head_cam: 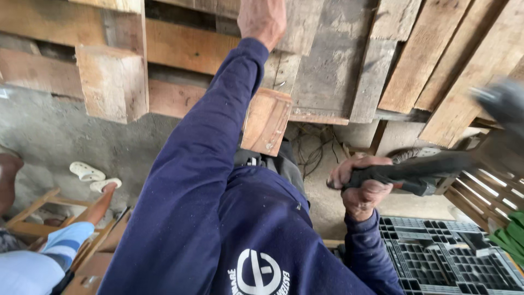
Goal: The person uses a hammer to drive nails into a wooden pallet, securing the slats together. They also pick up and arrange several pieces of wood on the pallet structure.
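A: Biggest thing first: how does the pallet (327, 60) stand?

B: On edge in front of the person, boards and blocks all in place as far as I can see. No plank hangs loose or lies apart from it, so I'd judge the work on it barely begun, if begun at all.

A: And the hands?

B: The left hand (262, 19) is raised against the pallet's upper boards, arm stretched along it. Its fingers run out of the top of the view, so I cannot tell whether they grip or just press. The right hand (363, 188) is below the pallet's lower edge, fingers closed tight around the dark handle of a hammer (431, 166). The head end is blurred and points toward the slats right of the pallet, not touching it.

A: So what looks left to do?

B: By my reading, nearly everything: the tool isn't on any board yet.

A: Any containers?

B: A grey plastic crate (436, 257) well below the pallet, at the right. It seems to lie showing only a grid of ribs, so what's inside I can't say. Something green (507, 235) lies just beside it.

A: Anything else?

B: Left of the pallet, on the floor (49, 136), a pair of white clogs (90, 176) and another person's leg (65, 243) by a low wooden frame (33, 210)
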